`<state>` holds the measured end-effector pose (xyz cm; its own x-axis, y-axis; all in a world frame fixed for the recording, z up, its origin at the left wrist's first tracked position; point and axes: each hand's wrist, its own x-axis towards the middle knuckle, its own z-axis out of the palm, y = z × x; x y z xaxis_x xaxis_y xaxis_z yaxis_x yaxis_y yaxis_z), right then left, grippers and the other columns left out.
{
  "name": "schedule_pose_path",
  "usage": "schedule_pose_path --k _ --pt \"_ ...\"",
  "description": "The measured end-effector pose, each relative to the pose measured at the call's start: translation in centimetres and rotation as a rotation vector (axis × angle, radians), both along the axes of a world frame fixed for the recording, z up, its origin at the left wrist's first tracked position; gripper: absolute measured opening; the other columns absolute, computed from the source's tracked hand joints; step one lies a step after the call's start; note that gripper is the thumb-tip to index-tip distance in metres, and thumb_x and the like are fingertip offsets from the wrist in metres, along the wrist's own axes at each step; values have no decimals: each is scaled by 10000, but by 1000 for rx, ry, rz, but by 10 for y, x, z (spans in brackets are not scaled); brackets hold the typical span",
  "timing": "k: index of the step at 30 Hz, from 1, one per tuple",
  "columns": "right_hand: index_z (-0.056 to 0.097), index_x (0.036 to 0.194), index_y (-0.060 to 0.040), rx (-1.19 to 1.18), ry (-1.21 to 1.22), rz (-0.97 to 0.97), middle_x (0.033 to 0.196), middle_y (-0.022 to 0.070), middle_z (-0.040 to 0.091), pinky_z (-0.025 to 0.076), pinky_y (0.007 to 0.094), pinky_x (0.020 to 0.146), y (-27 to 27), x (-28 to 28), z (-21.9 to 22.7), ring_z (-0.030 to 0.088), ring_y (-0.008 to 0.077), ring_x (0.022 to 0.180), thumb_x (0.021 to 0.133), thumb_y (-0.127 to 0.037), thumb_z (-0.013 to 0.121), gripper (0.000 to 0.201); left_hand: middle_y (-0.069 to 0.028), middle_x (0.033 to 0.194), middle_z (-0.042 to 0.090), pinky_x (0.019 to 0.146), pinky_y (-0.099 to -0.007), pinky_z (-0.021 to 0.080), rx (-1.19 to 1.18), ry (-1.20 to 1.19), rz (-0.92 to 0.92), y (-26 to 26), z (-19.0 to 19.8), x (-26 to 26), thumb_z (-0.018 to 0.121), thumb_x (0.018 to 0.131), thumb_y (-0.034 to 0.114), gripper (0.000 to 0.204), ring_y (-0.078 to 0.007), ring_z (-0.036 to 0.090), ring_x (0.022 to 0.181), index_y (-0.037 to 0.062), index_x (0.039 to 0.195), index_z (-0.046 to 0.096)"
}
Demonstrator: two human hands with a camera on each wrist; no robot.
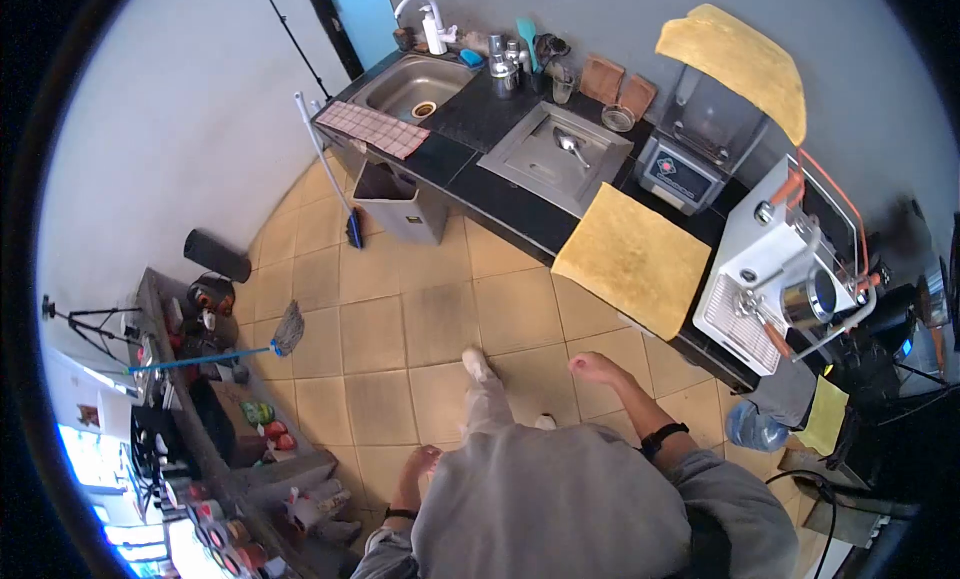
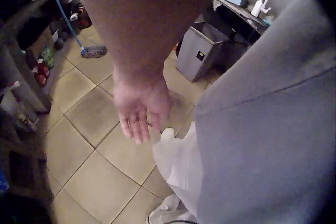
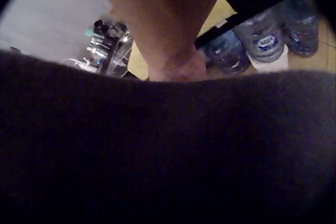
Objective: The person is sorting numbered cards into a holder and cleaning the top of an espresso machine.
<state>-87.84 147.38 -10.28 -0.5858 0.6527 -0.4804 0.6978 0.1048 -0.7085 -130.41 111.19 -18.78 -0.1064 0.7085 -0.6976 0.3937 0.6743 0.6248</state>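
So the person in the loose grey top [image 1: 555, 499] is out on the tan tile floor [image 1: 440, 319], nothing in either hand as far as I can see. The left hand [image 2: 140, 103] hangs down just beside a leg in pale trousers [image 2: 178, 155], fingers relaxed and pretty much straight. The right hand [image 1: 595, 367] is out in front of the body, looking loosely curled around nothing, though the finger detail is tiny, and the right wrist view has most of it hidden behind dark fabric.

Nearest thing to that right hand is the flat yellow cloth [image 1: 635, 259], spread over the black counter [image 1: 485, 194] and hanging past its front edge; hand and cloth look apart. Right next to the cloth there's a boxy white espresso machine [image 1: 745, 269] on one side and a recessed steel tray [image 1: 520, 157] with a shiny metal spoon [image 1: 572, 147] on the other.

Over by the sink end, a tall grey plastic bin [image 1: 415, 219] stands next to a white-handled broom with a blue head [image 1: 354, 229].
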Motion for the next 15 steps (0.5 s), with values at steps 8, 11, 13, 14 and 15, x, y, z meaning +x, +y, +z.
schedule_pose_path --k 8,11,13,14,15 --pt "659 1024 -49 71 214 -176 938 48 690 501 325 831 161 -110 136 638 153 902 948 -195 586 181 -141 775 689 569 -370 538 91 -61 3 252 3 -119 538 971 270 258 -221 671 650 47 1034 651" --pt "643 1026 -53 224 263 -411 918 36 678 487 316 828 225 -133 154 624 144 903 947 -159 582 146 -148 750 660 617 -380 507 575 67 -220 375 29 -135 548 967 249 248 -246 652 666 20 981 643" --pt "639 1043 -63 409 245 -502 942 55 672 481 322 837 269 -142 158 622 167 924 924 -157 607 155 -144 750 648 636 -373 498 538 22 -237 462 104 -119 576 955 237 226 -262 640 677 19 955 636" --pt "635 1057 -68 492 218 -534 978 70 665 479 327 843 290 -144 161 621 186 944 906 -155 627 174 -142 759 648 639 -364 498 547 3 -232 498 134 -109 589 948 227 207 -268 636 679 25 943 635" --pt "635 1057 -68 488 214 -563 978 70 665 479 327 843 312 -146 157 621 186 944 906 -155 627 174 -142 759 648 639 -364 498 539 -1 -260 529 159 -100 589 948 227 207 -268 636 679 25 943 635"
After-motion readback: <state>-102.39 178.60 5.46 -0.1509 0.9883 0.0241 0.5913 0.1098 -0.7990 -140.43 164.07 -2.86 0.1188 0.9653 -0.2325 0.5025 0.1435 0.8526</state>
